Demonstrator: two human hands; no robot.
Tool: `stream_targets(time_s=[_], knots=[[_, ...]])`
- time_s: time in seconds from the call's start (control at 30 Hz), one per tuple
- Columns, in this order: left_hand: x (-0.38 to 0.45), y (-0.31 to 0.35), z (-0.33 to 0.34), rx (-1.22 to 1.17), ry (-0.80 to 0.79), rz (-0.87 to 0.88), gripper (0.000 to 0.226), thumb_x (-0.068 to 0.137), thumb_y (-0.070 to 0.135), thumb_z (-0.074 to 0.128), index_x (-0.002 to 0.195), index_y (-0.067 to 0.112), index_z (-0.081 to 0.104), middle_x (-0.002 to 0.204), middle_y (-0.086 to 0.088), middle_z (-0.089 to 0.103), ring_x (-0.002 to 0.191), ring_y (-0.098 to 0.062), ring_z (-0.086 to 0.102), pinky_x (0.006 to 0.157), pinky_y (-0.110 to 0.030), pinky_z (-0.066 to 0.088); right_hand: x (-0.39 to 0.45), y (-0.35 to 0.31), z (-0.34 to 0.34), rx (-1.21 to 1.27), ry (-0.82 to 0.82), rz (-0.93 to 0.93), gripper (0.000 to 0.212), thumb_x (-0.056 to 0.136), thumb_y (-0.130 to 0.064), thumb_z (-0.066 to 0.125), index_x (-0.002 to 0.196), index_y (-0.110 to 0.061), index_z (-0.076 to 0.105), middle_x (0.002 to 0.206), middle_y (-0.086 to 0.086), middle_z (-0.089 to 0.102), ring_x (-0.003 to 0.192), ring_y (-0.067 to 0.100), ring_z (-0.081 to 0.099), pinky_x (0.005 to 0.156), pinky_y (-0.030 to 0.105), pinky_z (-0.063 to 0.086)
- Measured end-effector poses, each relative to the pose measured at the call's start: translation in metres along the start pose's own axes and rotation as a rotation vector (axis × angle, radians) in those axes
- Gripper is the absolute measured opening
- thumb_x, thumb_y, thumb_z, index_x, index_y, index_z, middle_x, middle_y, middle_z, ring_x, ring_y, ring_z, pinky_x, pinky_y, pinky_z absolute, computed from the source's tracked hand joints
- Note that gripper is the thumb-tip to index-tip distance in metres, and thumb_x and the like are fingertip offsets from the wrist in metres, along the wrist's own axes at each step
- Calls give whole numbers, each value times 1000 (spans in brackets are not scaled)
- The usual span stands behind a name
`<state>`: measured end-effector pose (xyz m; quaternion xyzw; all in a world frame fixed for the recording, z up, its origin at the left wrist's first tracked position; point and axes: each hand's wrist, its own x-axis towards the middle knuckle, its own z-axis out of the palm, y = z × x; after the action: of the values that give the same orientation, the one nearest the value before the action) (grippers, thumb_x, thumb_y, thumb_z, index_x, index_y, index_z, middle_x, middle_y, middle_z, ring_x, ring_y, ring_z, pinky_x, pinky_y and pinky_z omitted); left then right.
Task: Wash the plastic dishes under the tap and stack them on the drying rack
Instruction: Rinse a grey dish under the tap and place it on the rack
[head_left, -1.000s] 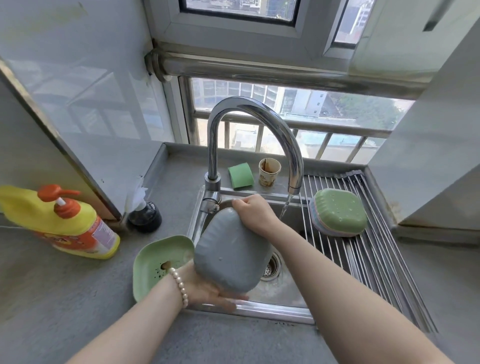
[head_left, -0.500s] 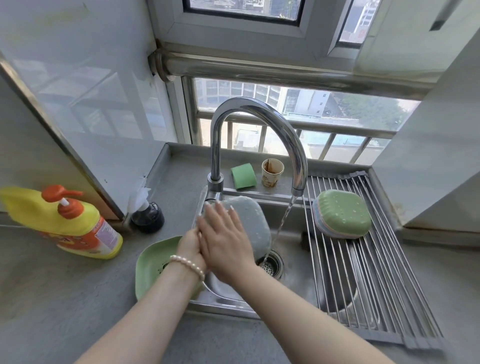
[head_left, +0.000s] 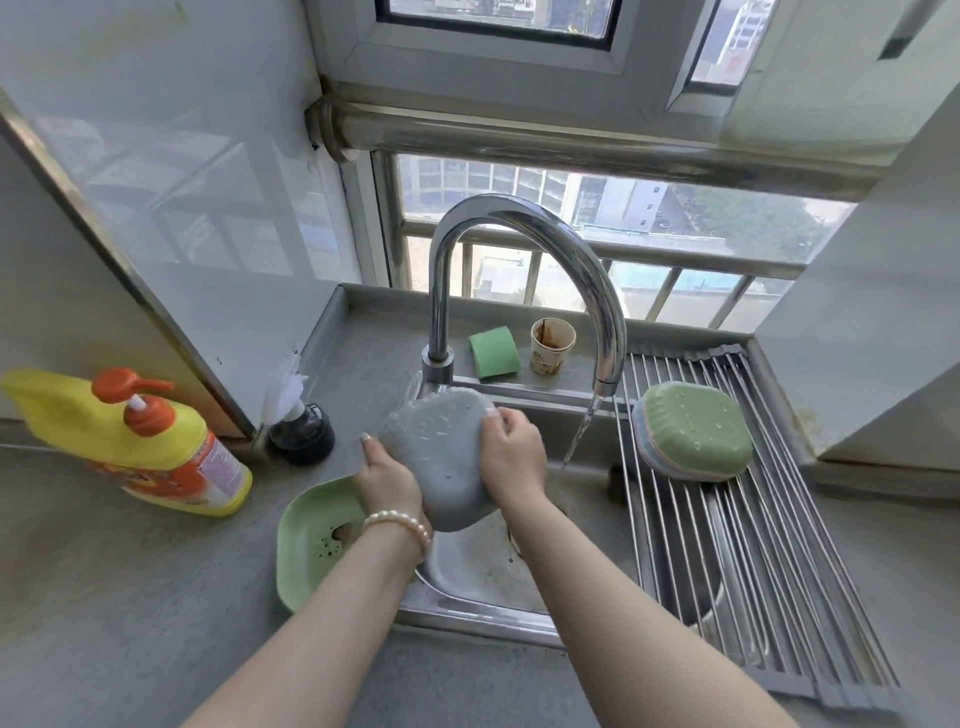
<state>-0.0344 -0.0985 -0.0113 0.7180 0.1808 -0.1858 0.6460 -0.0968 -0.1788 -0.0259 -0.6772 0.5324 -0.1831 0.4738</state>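
Both hands, left hand (head_left: 387, 480) & right hand (head_left: 511, 457), fingers clamping grey dish (head_left: 436, 457) left of tap (head_left: 524, 249), rinsing; clean stack (head_left: 693, 431) drying on rack (head_left: 727, 545) right of tap; dirty green dish (head_left: 306, 540) waiting.

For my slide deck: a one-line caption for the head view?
Both hands, left and right, hold a grey dish beside the running tap.

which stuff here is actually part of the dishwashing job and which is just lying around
In use: grey dish held by left hand and right hand; running tap; dirty green dish; stacked dishes on drying rack.
Idle: yellow bottle; paper cup; green sponge.
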Motion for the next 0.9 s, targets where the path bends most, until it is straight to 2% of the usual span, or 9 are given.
stream_targets(time_s=[0.07,0.13,0.2,0.37,0.43,0.53,0.67,0.8,0.9], knots=[[-3,-4,4,-172,-10,-115,47,99,42,39,102,0,59,115,-18,61,93,-31,59,74,-28,43,-14,1,5,372,143,147,32,98,-31,43,118,-11,58,108,4,62,95,19,54,80,29,40],[-13,-8,5,-297,-8,-225,43,94,48,48,88,7,58,97,-9,65,75,-23,60,69,-29,47,-32,0,15,610,280,219,35,97,-32,48,125,-12,53,112,2,59,98,16,54,89,34,45],[-27,-10,4,-293,-28,-158,45,90,53,51,79,11,60,80,0,64,67,-14,60,62,-28,48,-47,0,25,746,339,302,47,92,-39,57,131,-14,45,121,4,56,108,19,55,98,41,45],[-41,-12,-9,-84,-198,155,22,80,28,73,70,11,63,69,4,64,65,-9,63,54,-18,52,-42,3,20,886,67,455,50,79,-42,72,114,-15,51,105,8,63,94,26,65,80,41,56],[-37,-15,-19,-64,-289,91,17,72,11,79,80,8,65,79,-2,68,71,-13,66,55,-19,54,-29,6,8,754,38,292,36,83,-35,70,109,-12,60,103,9,67,90,22,65,78,38,56],[-17,-7,-31,-163,-381,-48,33,66,2,80,93,6,61,94,-13,69,80,-27,67,70,-40,57,-5,7,-13,418,-40,-27,17,91,-30,61,99,-17,70,94,-4,71,91,14,61,82,30,50],[-1,7,-28,-9,-367,34,44,63,16,85,98,1,61,93,-14,69,78,-27,66,67,-36,57,-2,-4,-25,68,-187,-163,35,96,-42,48,117,-23,68,113,-1,69,110,20,59,97,36,45],[-18,13,-11,-122,-145,78,29,74,29,79,86,9,61,81,-1,65,66,-10,59,58,-21,48,-32,-18,0,-424,-2,-262,59,97,-50,24,147,-20,32,145,13,41,134,29,33,111,39,24],[-17,11,-9,-192,-71,18,37,87,40,63,99,5,64,96,-5,65,77,-16,59,68,-25,44,-63,-9,21,-583,67,-569,67,96,-51,7,145,-17,38,153,12,31,143,32,22,117,42,2]])
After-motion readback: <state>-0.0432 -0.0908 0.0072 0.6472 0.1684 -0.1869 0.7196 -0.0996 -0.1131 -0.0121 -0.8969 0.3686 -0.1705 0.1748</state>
